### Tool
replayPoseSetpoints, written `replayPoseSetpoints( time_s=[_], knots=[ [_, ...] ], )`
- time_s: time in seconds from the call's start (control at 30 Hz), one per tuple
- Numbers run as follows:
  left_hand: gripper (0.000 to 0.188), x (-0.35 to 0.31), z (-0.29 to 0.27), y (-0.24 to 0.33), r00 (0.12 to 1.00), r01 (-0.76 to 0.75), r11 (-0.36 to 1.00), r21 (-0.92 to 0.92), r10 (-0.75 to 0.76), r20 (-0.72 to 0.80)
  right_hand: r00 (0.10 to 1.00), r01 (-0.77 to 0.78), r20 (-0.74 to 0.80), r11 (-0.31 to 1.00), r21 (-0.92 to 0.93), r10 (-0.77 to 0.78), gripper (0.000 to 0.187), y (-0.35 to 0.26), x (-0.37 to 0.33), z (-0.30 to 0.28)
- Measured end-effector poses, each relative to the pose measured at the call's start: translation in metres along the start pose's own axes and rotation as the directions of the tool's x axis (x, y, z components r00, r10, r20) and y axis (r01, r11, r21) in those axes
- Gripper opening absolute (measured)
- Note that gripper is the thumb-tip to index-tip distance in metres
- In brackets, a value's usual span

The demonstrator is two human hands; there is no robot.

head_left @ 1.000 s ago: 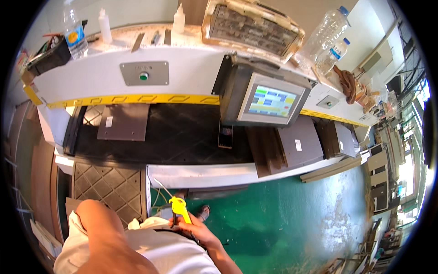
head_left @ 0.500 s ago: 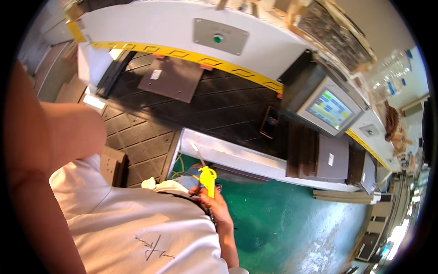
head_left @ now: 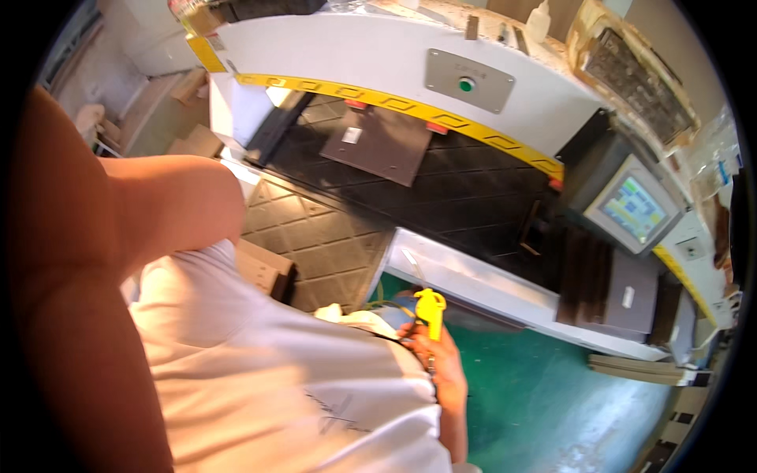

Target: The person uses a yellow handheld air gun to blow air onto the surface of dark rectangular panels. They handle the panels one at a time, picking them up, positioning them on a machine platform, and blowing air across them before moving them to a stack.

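The air gun (head_left: 430, 307), grasped in the right hand (head_left: 445, 359) by the near edge of the machine (head_left: 473, 185), runs lengthwise forward, nozzle angled left. A bottle (head_left: 538, 24) on the ledge (head_left: 449, 16) has unclear contents; the left hand is unseen.

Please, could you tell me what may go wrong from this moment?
The phone lies on the dark bed, so it might get knocked or scratched if a panel were slid across there. The right hand grips the yellow air gun, whose thin nozzle sticks out ahead; it could perhaps scrape the white rail.
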State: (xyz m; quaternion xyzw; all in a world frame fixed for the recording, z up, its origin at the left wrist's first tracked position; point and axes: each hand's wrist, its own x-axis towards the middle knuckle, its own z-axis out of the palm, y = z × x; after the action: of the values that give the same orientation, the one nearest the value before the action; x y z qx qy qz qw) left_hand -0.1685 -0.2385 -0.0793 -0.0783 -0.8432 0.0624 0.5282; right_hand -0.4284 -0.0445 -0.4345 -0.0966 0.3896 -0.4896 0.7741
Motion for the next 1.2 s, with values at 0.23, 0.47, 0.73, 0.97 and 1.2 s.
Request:
replayPoseSetpoints(
  time_s=[0.23, 0.47, 0.73, 0.97, 1.2],
  knots=[
    [0.021, 0.009, 0.005, 0.011, 1.000, 0.020, 0.999, 0.037, -0.021, 0.003, 0.999, 0.038, -0.023, 0.999, -0.035, -0.039, 0.045, -0.004, 0.007, 0.001],
    [0.019, -0.018, 0.032, -0.024, 0.969, 0.053, 0.996, 0.065, -0.036, -0.246, 0.980, 0.175, -0.088, 0.984, -0.026, -0.177, 0.039, -0.018, -0.015, -0.021],
    [0.027, -0.287, 0.190, -0.078, 0.347, 0.920, 0.381, 0.096, -0.902, 0.258, 0.986, 0.066, -0.095, 0.835, -0.546, -0.140, 0.033, -0.030, -0.106, -0.031],
    [0.074, -0.423, 0.264, -0.090, 0.112, 0.758, 0.206, 0.618, -0.976, 0.187, 0.898, 0.127, -0.253, 0.761, -0.637, -0.361, 0.032, -0.027, -0.216, -0.025],
    [0.070, -0.455, 0.289, -0.083, 0.234, 0.668, 0.210, 0.714, -0.970, 0.067, 0.734, 0.127, -0.583, 0.913, -0.387, -0.349, 0.037, 0.009, -0.261, -0.017]
  ],
)
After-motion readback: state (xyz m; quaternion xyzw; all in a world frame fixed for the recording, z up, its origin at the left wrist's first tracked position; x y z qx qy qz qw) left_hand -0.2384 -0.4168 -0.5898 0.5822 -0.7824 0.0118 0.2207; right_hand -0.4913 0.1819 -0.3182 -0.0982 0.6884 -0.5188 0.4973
